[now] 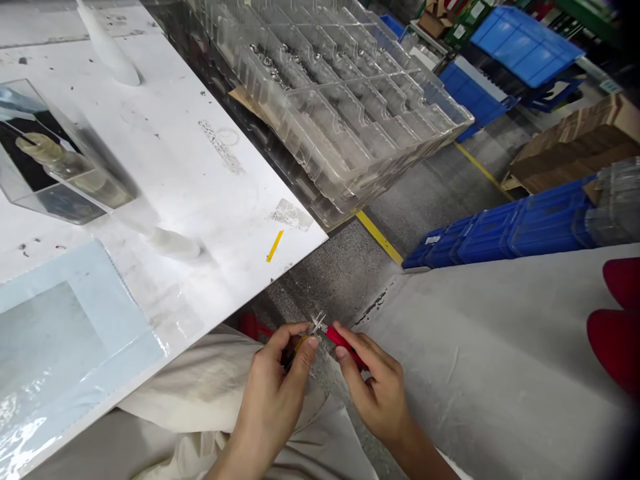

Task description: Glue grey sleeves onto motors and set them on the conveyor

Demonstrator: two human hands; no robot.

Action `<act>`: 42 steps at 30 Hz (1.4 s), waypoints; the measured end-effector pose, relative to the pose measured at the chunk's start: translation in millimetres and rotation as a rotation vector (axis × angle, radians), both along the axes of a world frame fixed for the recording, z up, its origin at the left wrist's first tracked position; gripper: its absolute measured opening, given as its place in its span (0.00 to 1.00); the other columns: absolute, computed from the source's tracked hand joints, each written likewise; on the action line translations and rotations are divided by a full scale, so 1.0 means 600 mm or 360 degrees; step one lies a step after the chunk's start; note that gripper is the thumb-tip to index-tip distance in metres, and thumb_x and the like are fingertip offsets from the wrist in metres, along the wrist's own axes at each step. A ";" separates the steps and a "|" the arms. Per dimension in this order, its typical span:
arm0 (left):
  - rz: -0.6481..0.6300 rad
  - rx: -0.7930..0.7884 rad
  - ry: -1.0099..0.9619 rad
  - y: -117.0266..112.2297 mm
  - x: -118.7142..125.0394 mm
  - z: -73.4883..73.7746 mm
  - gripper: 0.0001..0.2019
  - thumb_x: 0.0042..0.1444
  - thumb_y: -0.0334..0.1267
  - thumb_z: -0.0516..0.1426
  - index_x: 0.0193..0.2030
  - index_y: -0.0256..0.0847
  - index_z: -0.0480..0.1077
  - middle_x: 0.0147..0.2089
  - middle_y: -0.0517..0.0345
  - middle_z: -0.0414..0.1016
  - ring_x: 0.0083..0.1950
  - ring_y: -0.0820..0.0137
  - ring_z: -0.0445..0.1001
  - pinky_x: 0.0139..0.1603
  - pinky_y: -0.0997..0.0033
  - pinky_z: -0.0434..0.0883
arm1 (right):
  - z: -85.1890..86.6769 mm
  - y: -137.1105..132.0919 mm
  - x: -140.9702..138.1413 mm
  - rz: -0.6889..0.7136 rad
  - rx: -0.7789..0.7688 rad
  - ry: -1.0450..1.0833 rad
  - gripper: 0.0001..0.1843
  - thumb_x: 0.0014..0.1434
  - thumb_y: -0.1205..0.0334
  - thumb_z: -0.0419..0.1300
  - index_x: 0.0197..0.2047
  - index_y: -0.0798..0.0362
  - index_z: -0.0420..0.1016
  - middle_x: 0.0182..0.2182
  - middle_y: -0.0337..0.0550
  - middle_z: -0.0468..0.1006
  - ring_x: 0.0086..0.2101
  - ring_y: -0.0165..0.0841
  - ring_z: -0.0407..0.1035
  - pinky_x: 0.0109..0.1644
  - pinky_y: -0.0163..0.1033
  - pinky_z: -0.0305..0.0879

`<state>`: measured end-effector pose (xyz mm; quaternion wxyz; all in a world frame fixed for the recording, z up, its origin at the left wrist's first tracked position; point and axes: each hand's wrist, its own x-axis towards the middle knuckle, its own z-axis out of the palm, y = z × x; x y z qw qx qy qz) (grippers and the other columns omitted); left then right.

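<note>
L hand [283, 370]: closed, thumb + index pinching small shiny pc [317, 324]; yellow bit [301, 342] shows betw. fingers, ID unclear.
R hand [377, 383]: closed on red-handled tool [346, 344], fingertips along handle, tip aimed at pc; prob. for fine control.
Pc + tool tip: together off worktop [225, 193] near edge, below R corner; contact can't tell. Prob. held out there for elbow room + clear sightline.
Clear trays [350, 167]: stacked past worktop R edge; small parts [270, 63] in some compartments, dividers prob. keep them sorted.
Clear box [73, 207]: worktop L side, bottle [63, 160] inside, prob. to contain drips.
Yellow strip [275, 245]: flat nr R corner, maybe a marker.
</note>
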<state>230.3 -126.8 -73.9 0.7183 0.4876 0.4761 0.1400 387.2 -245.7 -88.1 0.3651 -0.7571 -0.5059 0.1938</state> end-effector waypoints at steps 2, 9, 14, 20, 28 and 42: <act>-0.0026 0.0012 0.0015 -0.002 0.004 -0.003 0.19 0.70 0.55 0.60 0.56 0.43 0.78 0.44 0.54 0.85 0.45 0.61 0.80 0.49 0.64 0.72 | -0.005 -0.004 -0.003 0.0016 0.0009 -0.0035 0.24 0.74 0.67 0.59 0.70 0.45 0.76 0.47 0.48 0.86 0.41 0.35 0.82 0.44 0.37 0.80; -0.0103 0.0110 0.0078 -0.009 0.001 0.009 0.15 0.72 0.51 0.57 0.51 0.44 0.79 0.43 0.54 0.86 0.43 0.62 0.80 0.46 0.65 0.71 | -0.087 -0.010 0.080 -0.0337 -0.0181 -0.0065 0.17 0.74 0.51 0.61 0.55 0.46 0.88 0.40 0.47 0.90 0.36 0.40 0.84 0.39 0.42 0.83; -0.0091 0.0133 0.0081 -0.001 -0.002 0.020 0.12 0.70 0.49 0.61 0.51 0.46 0.80 0.40 0.57 0.85 0.40 0.64 0.78 0.44 0.68 0.69 | -0.103 -0.037 0.110 -0.0546 -0.0147 0.0000 0.21 0.74 0.48 0.61 0.59 0.53 0.85 0.44 0.51 0.90 0.38 0.42 0.85 0.46 0.48 0.84; 0.0054 -0.0042 0.0003 0.004 0.003 0.009 0.17 0.70 0.52 0.62 0.56 0.43 0.78 0.37 0.60 0.79 0.34 0.71 0.73 0.35 0.75 0.67 | -0.045 -0.034 0.031 -0.0285 0.0045 0.0201 0.18 0.76 0.58 0.60 0.65 0.46 0.81 0.46 0.48 0.88 0.40 0.38 0.84 0.48 0.43 0.83; 0.0119 -0.0283 -0.0090 0.003 0.002 0.014 0.25 0.68 0.59 0.60 0.56 0.38 0.79 0.33 0.61 0.74 0.20 0.78 0.62 0.20 0.76 0.57 | -0.030 0.009 0.001 0.0023 0.0163 0.0197 0.22 0.72 0.66 0.62 0.66 0.44 0.81 0.48 0.47 0.88 0.44 0.38 0.83 0.49 0.42 0.81; 0.0098 -0.0262 -0.0017 0.010 -0.009 0.009 0.26 0.68 0.62 0.58 0.31 0.41 0.73 0.21 0.65 0.66 0.17 0.77 0.56 0.19 0.75 0.50 | -0.025 0.000 0.016 0.0001 0.0118 0.0151 0.21 0.74 0.65 0.61 0.67 0.43 0.80 0.53 0.47 0.87 0.45 0.39 0.83 0.50 0.43 0.81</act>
